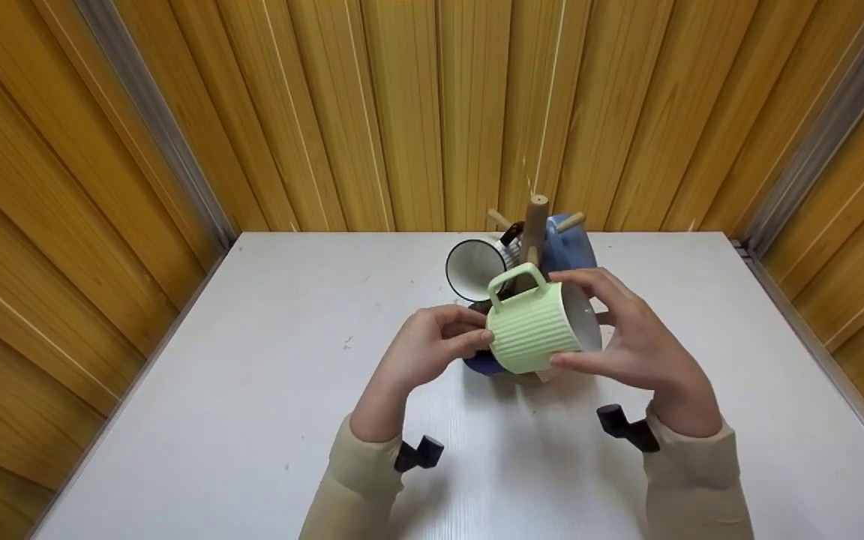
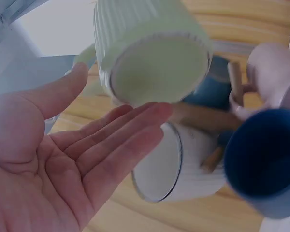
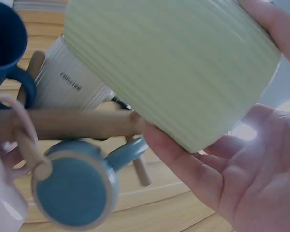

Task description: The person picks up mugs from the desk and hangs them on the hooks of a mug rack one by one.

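A pale green ribbed mug (image 1: 528, 334) is held in the air in front of a wooden mug tree (image 1: 535, 219), tipped on its side with its handle upward and its mouth to the right. My right hand (image 1: 638, 334) grips it near the rim, thumb on the near side and fingers on the far side. At the mug's base is my left hand (image 1: 428, 349). Its fingers (image 2: 130, 145) are extended, with the fingertips right at the bottom edge, and its thumb stands apart from them.
On the mug tree hang a white mug with a dark rim (image 1: 475, 270), a light blue mug (image 1: 571, 244), a dark blue mug (image 2: 275, 205) and a pink mug (image 2: 273, 70). The white table (image 1: 289, 337) meets wood-panelled walls (image 1: 402, 112) at the back and sides.
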Demonstrator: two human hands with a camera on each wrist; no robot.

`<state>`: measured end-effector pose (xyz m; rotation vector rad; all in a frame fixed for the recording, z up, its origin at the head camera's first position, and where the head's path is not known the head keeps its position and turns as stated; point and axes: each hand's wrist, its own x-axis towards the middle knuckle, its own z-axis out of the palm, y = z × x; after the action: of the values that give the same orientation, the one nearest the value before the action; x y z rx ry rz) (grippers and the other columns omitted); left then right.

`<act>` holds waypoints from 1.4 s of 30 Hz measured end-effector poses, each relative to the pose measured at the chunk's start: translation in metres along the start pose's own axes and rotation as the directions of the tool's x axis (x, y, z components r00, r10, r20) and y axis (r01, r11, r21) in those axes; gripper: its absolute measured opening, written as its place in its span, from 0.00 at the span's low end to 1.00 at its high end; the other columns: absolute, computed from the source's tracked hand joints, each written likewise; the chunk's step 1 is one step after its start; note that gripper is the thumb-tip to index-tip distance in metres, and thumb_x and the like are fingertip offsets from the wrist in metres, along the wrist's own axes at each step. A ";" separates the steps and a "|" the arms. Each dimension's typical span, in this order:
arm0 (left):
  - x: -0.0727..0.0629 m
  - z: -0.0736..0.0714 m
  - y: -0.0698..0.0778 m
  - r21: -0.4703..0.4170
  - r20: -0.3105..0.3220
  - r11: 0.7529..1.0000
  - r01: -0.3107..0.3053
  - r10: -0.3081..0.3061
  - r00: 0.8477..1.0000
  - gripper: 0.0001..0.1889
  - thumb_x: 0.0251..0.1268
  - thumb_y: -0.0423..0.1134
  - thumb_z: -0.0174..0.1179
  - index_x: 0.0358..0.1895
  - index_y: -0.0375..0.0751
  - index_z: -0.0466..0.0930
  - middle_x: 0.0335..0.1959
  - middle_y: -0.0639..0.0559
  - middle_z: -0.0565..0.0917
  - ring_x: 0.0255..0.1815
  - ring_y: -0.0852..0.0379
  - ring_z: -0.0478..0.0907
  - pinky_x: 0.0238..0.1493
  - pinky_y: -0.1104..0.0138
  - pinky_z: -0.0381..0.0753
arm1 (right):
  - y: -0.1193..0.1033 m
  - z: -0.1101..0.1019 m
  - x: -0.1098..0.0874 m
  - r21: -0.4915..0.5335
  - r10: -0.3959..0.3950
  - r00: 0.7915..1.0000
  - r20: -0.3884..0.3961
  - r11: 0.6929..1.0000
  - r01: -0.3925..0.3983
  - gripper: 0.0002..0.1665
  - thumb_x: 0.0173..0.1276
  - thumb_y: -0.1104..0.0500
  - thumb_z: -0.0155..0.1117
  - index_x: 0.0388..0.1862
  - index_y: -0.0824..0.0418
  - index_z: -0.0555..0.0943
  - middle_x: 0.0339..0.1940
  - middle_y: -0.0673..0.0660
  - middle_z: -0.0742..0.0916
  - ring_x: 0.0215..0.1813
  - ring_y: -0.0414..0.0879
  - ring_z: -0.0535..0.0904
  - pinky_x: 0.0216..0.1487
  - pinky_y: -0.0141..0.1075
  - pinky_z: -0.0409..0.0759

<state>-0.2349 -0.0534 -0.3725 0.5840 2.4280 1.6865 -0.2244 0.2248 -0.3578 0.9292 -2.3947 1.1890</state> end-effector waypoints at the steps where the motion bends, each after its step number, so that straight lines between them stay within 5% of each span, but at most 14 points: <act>1: 0.002 0.003 -0.001 -0.031 0.016 0.999 0.021 -0.020 1.000 0.17 0.70 0.42 0.68 0.53 0.33 0.85 0.46 0.41 0.91 0.47 0.53 0.90 0.49 0.63 0.89 | 0.002 -0.001 0.001 -0.001 0.017 1.000 -0.006 1.000 -0.017 0.52 0.46 0.60 0.88 0.72 0.54 0.73 0.64 0.50 0.80 0.59 0.43 0.78 0.48 0.33 0.86; 9: 0.015 0.025 -0.006 -0.177 -0.018 0.982 0.063 -0.067 0.998 0.18 0.69 0.37 0.68 0.57 0.30 0.83 0.49 0.37 0.90 0.46 0.49 0.91 0.47 0.62 0.90 | 0.015 -0.002 0.006 -0.004 0.170 0.985 -0.036 0.985 -0.170 0.49 0.54 0.59 0.83 0.75 0.54 0.72 0.65 0.57 0.76 0.56 0.46 0.75 0.46 0.30 0.84; 15: 0.021 0.028 -0.012 -0.212 -0.049 0.975 0.068 -0.080 0.996 0.18 0.69 0.35 0.67 0.58 0.31 0.83 0.48 0.37 0.90 0.45 0.49 0.91 0.47 0.61 0.90 | 0.017 0.003 0.011 -0.021 0.256 0.966 -0.046 0.966 -0.257 0.47 0.58 0.54 0.81 0.75 0.54 0.71 0.66 0.62 0.72 0.56 0.52 0.72 0.48 0.47 0.81; 22: 0.025 0.029 -0.019 -0.239 -0.064 0.970 0.048 -0.065 0.996 0.17 0.69 0.33 0.66 0.57 0.29 0.83 0.47 0.36 0.90 0.43 0.50 0.91 0.46 0.61 0.90 | 0.017 0.009 0.014 -0.039 0.262 0.962 -0.072 0.963 -0.265 0.46 0.58 0.53 0.81 0.75 0.52 0.72 0.64 0.62 0.73 0.57 0.53 0.72 0.43 0.39 0.74; 33: 0.024 0.027 -0.018 -0.216 -0.065 0.973 0.077 -0.093 0.994 0.16 0.69 0.34 0.66 0.55 0.29 0.83 0.46 0.36 0.90 0.41 0.52 0.91 0.45 0.61 0.90 | 0.014 0.010 0.014 -0.074 0.266 0.963 -0.039 0.960 -0.268 0.48 0.62 0.52 0.79 0.79 0.56 0.69 0.65 0.65 0.68 0.58 0.58 0.71 0.45 0.47 0.77; 42: 0.029 0.031 -0.025 -0.212 -0.083 0.973 0.090 -0.110 0.990 0.17 0.68 0.35 0.67 0.56 0.30 0.83 0.46 0.38 0.91 0.43 0.51 0.91 0.46 0.61 0.90 | 0.010 0.013 0.013 -0.151 0.286 0.958 -0.020 0.946 -0.286 0.50 0.65 0.50 0.76 0.80 0.60 0.64 0.68 0.68 0.66 0.71 0.63 0.61 0.68 0.65 0.69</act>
<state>-0.2579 -0.0225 -0.4034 0.3552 2.2578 1.9329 -0.2405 0.2132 -0.3647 0.5486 -2.6453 1.0758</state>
